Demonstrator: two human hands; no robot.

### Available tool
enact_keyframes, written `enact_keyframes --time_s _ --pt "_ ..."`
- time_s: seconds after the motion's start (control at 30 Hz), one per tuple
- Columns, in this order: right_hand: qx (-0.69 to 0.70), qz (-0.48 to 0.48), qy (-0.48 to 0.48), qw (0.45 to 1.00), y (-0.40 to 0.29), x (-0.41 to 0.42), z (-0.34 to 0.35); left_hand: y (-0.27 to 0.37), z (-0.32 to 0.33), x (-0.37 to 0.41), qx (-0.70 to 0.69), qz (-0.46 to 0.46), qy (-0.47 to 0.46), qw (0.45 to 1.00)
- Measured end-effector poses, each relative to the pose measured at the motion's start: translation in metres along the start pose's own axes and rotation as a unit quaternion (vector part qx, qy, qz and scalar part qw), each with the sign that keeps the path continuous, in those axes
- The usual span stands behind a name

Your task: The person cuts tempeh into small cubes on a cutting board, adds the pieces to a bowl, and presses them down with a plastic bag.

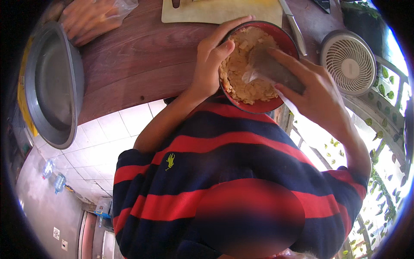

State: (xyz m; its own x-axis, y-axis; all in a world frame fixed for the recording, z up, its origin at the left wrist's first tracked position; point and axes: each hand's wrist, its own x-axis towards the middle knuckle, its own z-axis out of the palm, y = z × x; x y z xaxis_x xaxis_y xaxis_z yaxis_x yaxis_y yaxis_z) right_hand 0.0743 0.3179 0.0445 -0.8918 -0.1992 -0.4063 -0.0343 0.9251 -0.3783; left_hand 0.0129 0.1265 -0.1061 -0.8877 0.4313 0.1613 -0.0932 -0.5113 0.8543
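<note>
My left hand (212, 55) grips the left side of a red bowl (289, 40) with a dark rim, its thumb over the edge. Inside the bowl lies a lumpy, light brown, dough-like mixture (239, 71), spread over much of its bottom. My right hand (307, 81) is closed around a greyish object wrapped in clear plastic (278, 69), whose end reaches over the mixture; what the object is cannot be told. A cutting board (194, 14) lies beyond the bowl, and a knife (299, 35) rests to the right of it.
The wooden table (142, 58) carries a large grey basin (51, 87) at its left end and a plastic bag of orange-brown, elongated items (90, 22) at the back left. A round fan (349, 63) stands at the right.
</note>
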Motion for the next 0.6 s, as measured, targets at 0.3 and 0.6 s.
enact_keyframes --time_s 0.3,0.6 --pt "0.034 0.023 0.012 0.999 -0.009 0.007 0.015 0.003 -0.001 -0.003 -0.013 -0.014 0.009 1.000" --pt "0.070 0.013 0.026 0.997 -0.008 -0.007 -0.003 -0.008 -0.005 0.009 -0.121 -0.088 -0.040 0.988"
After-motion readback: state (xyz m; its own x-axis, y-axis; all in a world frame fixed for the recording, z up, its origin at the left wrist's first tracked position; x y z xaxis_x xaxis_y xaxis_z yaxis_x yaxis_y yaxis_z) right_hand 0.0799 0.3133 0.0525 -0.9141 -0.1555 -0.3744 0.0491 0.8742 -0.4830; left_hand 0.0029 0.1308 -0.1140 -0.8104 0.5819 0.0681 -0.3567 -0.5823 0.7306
